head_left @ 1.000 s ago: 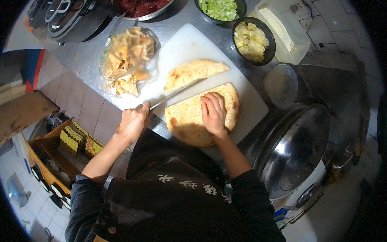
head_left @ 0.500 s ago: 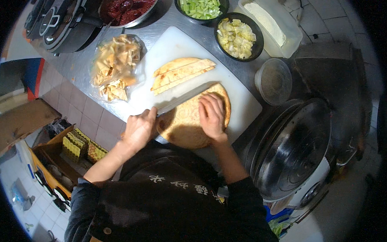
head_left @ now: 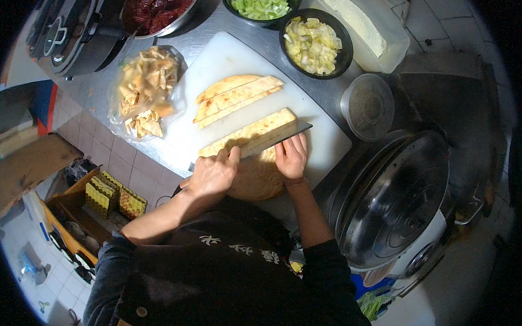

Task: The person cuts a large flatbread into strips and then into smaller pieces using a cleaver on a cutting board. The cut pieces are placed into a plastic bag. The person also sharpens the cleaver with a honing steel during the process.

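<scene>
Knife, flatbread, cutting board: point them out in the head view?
Knife (head_left: 280, 135), head view: flat of the blade.
Flatbread (head_left: 256, 180), head view: shaded part of the large piece.
Cutting board (head_left: 237, 52), head view: bare surface near its far corner.

A grey metal table (head_left: 207, 20) spans the upper middle of the frame. Directly on it lies a white cutting board (head_left: 221, 53), set aslant at the centre — left of it, a clear plastic bag (head_left: 138, 101) of torn flat pieces. Along the top stand a dark cooker (head_left: 83, 58), a metal bowl (head_left: 184, 20) of red paste, two black bowls (head_left: 346, 54) of chopped vegetables and a translucent tub (head_left: 398, 44).
</scene>
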Motion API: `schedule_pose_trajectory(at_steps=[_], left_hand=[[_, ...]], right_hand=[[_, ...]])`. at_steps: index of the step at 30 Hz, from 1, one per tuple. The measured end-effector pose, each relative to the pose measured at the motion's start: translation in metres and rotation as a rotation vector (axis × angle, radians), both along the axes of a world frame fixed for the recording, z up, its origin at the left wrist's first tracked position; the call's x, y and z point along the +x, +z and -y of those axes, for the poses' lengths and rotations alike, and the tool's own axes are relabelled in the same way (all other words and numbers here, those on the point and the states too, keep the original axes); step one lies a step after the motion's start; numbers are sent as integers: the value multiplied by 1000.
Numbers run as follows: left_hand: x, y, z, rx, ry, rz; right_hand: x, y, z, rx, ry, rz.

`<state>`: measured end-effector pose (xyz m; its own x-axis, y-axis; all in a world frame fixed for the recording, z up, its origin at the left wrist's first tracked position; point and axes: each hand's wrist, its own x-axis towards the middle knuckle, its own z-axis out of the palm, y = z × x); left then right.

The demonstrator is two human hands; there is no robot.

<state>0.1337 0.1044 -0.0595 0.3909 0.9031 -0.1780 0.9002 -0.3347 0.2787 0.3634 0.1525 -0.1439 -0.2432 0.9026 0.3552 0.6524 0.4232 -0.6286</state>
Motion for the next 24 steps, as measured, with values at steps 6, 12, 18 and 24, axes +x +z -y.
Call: schedule_pose_trajectory(at_steps=[6,12,18,24], left_hand=[[10,7,-9,172,26,-74],[13,7,-16,129,-28,-132],[20,0,-30,-32,-116,-153],[26,-15,-38,7,-104,-140]], right_hand=[[-2,-7,-8,106,6,-62],[0,-24,-2,187,11,-84],[2,-17,7,10,-18,-14],[-4,-15,6,-26,-60,-42]])
